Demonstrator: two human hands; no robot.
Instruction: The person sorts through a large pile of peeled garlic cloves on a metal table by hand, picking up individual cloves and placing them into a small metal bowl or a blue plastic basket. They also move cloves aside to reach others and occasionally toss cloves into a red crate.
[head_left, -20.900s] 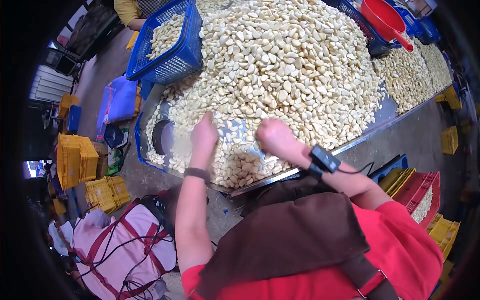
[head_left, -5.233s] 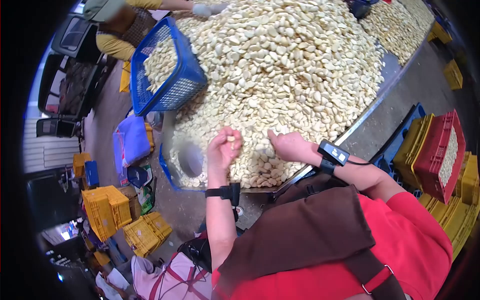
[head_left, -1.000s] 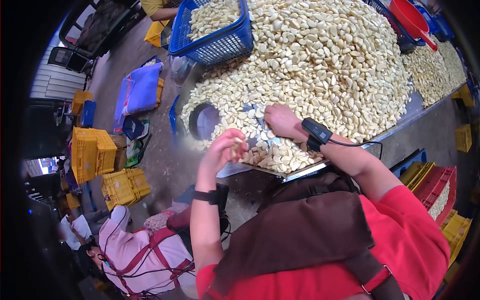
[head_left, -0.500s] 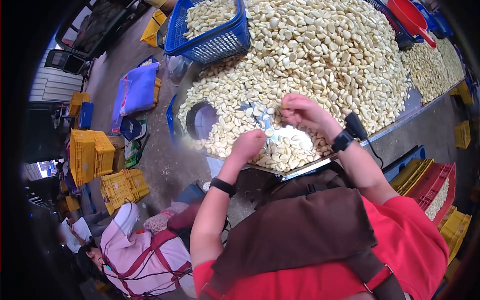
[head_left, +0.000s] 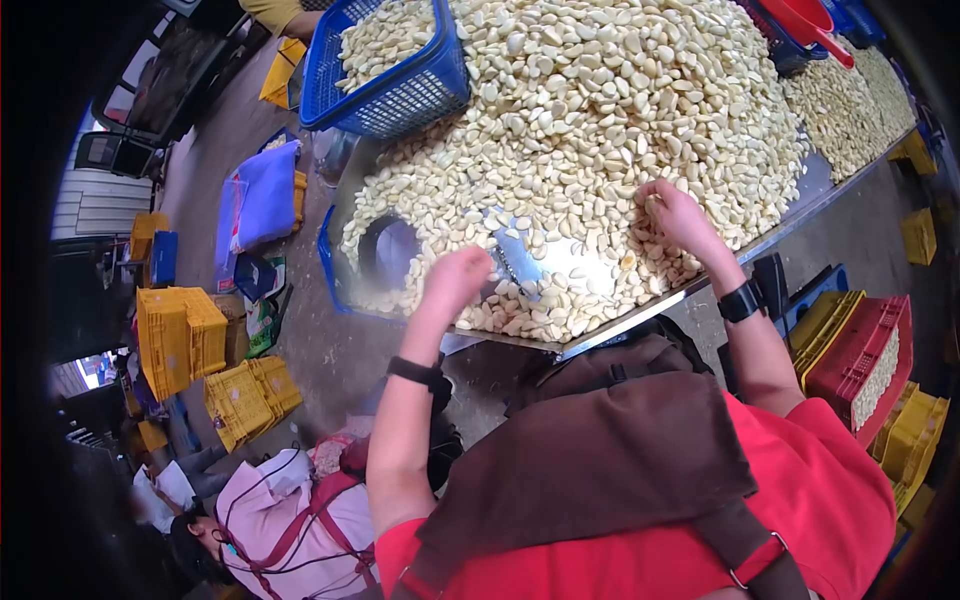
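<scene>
Peeled garlic cloves [head_left: 610, 120] lie in a big heap across a metal table [head_left: 640, 325]. My left hand [head_left: 458, 283], fingers curled closed, is over the near-left part of the cloves, beside a round hole [head_left: 390, 250] in the tabletop. Whatever it may hold is hidden. At the near edge of the heap, my right hand [head_left: 680, 222] has its fingers bent inward among the cloves; I cannot make out what is in them. Between the two hands a shiny patch of bare metal shows, with a few loose cloves on it.
A blue basket [head_left: 390, 98] of cloves stands on the table's far left, and a red scoop [head_left: 800, 22] at the far right. Yellow crates [head_left: 175, 335] are stacked on the floor at left. A red crate [head_left: 850, 385] stands at right. Another person [head_left: 300, 520] is at lower left.
My right hand has moved right, away from the middle, to the heap's near edge. My left hand has shifted slightly left. The view has also shifted a little.
</scene>
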